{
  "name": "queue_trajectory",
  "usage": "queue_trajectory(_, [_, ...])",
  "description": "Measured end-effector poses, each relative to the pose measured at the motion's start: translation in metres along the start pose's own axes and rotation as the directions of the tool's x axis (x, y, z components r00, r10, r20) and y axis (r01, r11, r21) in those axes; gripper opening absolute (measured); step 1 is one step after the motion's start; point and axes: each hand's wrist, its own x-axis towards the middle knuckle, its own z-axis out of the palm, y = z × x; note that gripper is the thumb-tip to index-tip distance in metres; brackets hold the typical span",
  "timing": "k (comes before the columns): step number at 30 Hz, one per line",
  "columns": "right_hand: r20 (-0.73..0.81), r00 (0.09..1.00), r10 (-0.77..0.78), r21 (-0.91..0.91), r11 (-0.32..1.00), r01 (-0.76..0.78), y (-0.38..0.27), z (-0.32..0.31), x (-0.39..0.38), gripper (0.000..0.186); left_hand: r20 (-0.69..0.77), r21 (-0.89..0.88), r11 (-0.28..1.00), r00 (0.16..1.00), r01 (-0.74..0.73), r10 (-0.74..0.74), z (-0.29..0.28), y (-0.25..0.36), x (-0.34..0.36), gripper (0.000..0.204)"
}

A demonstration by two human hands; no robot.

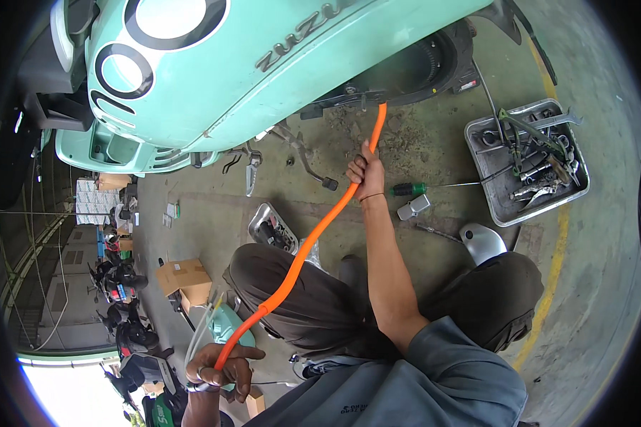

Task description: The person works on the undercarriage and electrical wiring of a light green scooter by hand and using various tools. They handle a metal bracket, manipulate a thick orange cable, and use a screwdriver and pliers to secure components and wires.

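Note:
A mint-green scooter (192, 92) fills the top of the view, its dark wheel and underside (406, 71) showing at the upper right. An orange hose (313, 242) runs diagonally from that underside down to the lower left, thicker along its upper stretch. My right hand (365, 171) is closed around the hose a short way below the scooter. At the lower left, my left hand (224, 368) grips the hose's thinner, redder part, several fingers bent and some partly hidden. Pale thin tubes (198, 338) show beside my left hand; whether it touches them I cannot tell.
A metal tray (500, 212) of tools stands at the right. Near it lie a green-handled screwdriver (409, 189), a grey metal piece (414, 207) and a silver cover (483, 243). A small tray (263, 213), a cardboard box (185, 279) and parked motorcycles (132, 320) are leftward.

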Motion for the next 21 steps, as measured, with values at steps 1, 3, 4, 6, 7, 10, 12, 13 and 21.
queue_trajectory(1, [-0.117, 0.991, -0.059, -0.112, 0.993, 0.046, 0.012, 0.006, -0.004, 0.032, -0.119, -0.04, 0.998, 0.992, -0.04, 0.035, 0.008, 0.009, 0.003, 0.091])
queue_trajectory(3, [-0.126, 0.989, -0.077, -0.125, 0.99, 0.062, 0.011, 0.012, -0.009, 0.033, -0.148, -0.172, 0.961, 0.97, -0.217, 0.192, -0.015, 0.018, -0.008, 0.093])
queue_trajectory(4, [-0.125, 0.989, -0.077, -0.102, 0.993, 0.064, 0.009, 0.009, -0.01, 0.033, -0.145, -0.155, 0.949, 0.957, -0.275, 0.253, -0.012, 0.022, -0.003, 0.083])
queue_trajectory(6, [-0.091, 0.993, -0.079, -0.055, 0.996, 0.074, 0.009, 0.008, -0.009, 0.035, -0.127, -0.148, 0.91, 0.92, -0.387, 0.37, -0.012, 0.025, -0.001, 0.068])
queue_trajectory(7, [-0.082, 0.995, -0.058, 0.002, 0.998, 0.058, 0.011, 0.01, -0.01, 0.035, -0.119, -0.16, 0.885, 0.898, -0.438, 0.423, -0.015, 0.024, -0.005, 0.062])
queue_trajectory(10, [-0.075, 0.997, -0.035, 0.103, 0.994, 0.043, 0.021, 0.023, -0.009, 0.035, 0.008, -0.505, 0.582, 0.67, -0.638, 0.742, -0.025, 0.019, 0.016, 0.037])
queue_trajectory(12, [-0.13, 0.987, -0.089, 0.06, 0.993, 0.097, 0.015, 0.019, -0.004, 0.035, 0.037, -0.654, 0.393, 0.492, -0.647, 0.87, -0.031, 0.018, 0.057, 0.029])
queue_trajectory(13, [-0.129, 0.988, -0.082, 0.069, 0.993, 0.092, 0.016, 0.019, -0.004, 0.035, -0.042, -0.569, 0.352, 0.453, -0.744, 0.89, -0.027, 0.025, 0.066, 0.028])
queue_trajectory(21, [-0.067, 0.99, -0.128, 0.147, 0.98, 0.137, -0.009, 0.011, 0.005, 0.029, -0.121, 0.399, 0.484, 0.478, -0.779, 0.87, -0.041, 0.068, 0.064, 0.032])
